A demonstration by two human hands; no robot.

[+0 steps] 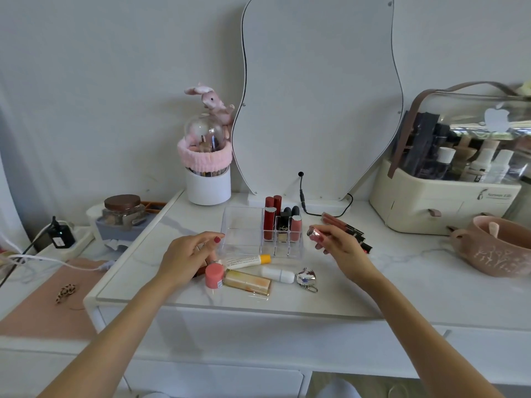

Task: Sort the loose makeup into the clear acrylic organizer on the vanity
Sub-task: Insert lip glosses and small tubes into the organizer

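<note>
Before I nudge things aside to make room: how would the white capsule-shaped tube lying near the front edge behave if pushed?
The white capsule-shaped tube lies on its side, rounded and smooth, so it would probably roll rather than slide. It looks small and likely light. The silver keychain charm right beside it might stop it.

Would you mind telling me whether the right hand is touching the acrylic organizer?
Apart. The head view shows the right hand, which pinches a pink tube, with bare tabletop between it and the organizer.
</note>
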